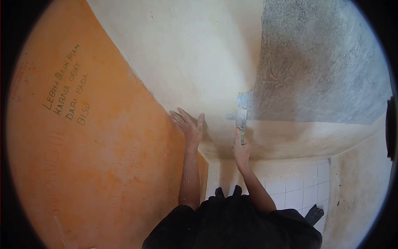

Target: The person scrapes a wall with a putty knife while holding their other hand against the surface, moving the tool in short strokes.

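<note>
My right hand (pixel 241 152) grips the green handle of a putty knife (pixel 241 119), whose broad metal blade points up against the white wall (pixel 199 50). Just above the blade is a small bluish patch (pixel 244 99) at the lower left corner of a large rough grey area (pixel 315 62). My left hand (pixel 188 126) is raised with its fingers spread, near the corner where the white wall meets an orange wall. It holds nothing. Pale specks dot the left forearm.
The orange wall (pixel 107 153) with green handwriting (pixel 68 83) rises close on my left. Below lies a white tiled floor (pixel 296 186) with a dark object (pixel 314 214) at its right side. Another pale wall (pixel 360 178) bounds the right.
</note>
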The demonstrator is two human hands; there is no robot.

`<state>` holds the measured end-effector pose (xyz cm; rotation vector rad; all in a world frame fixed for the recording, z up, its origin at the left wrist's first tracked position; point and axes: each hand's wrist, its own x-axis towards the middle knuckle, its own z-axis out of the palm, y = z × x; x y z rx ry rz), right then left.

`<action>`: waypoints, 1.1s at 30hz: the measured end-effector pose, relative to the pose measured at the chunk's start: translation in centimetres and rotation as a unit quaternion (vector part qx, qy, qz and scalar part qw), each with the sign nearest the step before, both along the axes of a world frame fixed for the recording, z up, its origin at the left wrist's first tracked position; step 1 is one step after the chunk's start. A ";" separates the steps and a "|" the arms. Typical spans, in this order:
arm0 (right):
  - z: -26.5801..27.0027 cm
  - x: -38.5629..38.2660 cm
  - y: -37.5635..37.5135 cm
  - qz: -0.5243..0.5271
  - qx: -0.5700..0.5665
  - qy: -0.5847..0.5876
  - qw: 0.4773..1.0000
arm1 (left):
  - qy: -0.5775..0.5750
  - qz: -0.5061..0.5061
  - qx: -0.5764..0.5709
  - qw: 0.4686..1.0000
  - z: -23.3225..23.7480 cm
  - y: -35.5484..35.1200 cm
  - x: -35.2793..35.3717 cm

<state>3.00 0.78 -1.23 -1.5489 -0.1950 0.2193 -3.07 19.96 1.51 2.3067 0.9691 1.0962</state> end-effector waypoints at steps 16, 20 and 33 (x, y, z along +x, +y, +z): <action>3.1 0.2 0.6 0.007 0.047 0.011 0.999 | 0.002 -0.004 0.022 1.000 0.2 -0.7 -0.6; 1.2 0.9 -0.7 0.007 -0.022 -0.052 0.998 | -0.016 0.025 0.033 0.999 1.0 -2.0 -0.9; 0.1 2.3 -3.1 0.203 -0.076 -0.048 0.975 | -0.199 -0.316 -0.411 0.832 -3.9 -13.4 2.5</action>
